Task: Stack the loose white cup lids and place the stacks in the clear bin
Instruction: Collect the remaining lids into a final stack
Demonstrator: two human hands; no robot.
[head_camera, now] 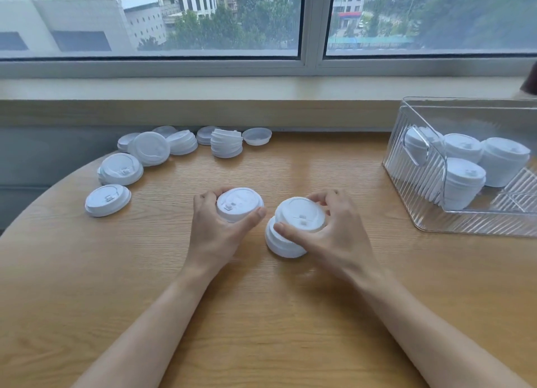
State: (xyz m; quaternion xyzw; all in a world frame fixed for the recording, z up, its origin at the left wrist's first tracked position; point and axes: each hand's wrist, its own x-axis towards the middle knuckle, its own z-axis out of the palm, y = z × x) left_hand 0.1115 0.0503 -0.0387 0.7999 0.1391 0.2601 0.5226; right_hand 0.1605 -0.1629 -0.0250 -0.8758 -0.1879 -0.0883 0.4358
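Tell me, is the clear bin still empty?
No: the clear bin at the right of the table already holds several stacks of white lids standing inside it.

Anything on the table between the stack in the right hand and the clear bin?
Nothing visible. The right hand grips its lid stack, and only bare table lies between it and the clear bin, which is open-topped.

Both bare forearms reach forward, converging toward centre. Left hand (220,228) palm-down, fingers curled over the far rim and thumb on the near rim of a short stack of white plastic cup lids (239,204). Right hand (328,228) likewise pinches a tilted white lid (299,217), thumb nearest, fingers arched behind.
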